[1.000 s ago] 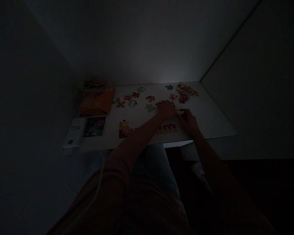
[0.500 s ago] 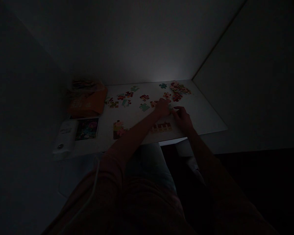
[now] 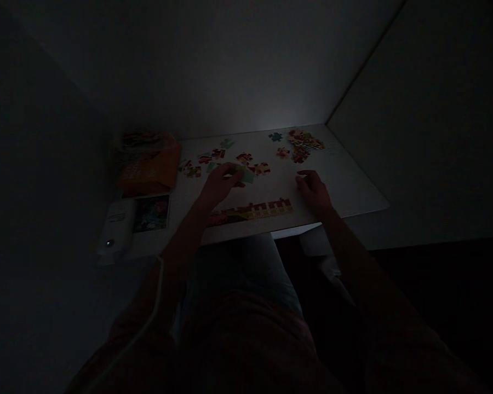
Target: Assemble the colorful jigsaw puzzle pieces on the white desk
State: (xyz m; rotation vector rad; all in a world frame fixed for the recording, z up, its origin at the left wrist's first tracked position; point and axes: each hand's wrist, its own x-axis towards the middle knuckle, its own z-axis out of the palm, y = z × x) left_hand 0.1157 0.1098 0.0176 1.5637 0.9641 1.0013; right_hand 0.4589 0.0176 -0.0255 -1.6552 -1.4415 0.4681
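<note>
Joined jigsaw strip (image 3: 250,210) done, loose pieces (image 3: 304,143) remaining beyond it. Left hand (image 3: 219,186) at pale green piece (image 3: 248,175), grip unclear; right hand (image 3: 313,191) past strip end, loosely curled, empty.

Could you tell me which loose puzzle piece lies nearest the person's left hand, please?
It is the pale green jigsaw piece right at the fingertips of the left hand; it is paler than the red-patterned pieces lying further off to its right.

White desk (image 3: 345,189): joined jigsaw strip (image 3: 250,212) near front edge; loose pieces (image 3: 299,146) beyond strip; orange box (image 3: 148,174), picture card (image 3: 151,213), white tube (image 3: 117,227) left of strip.
</note>
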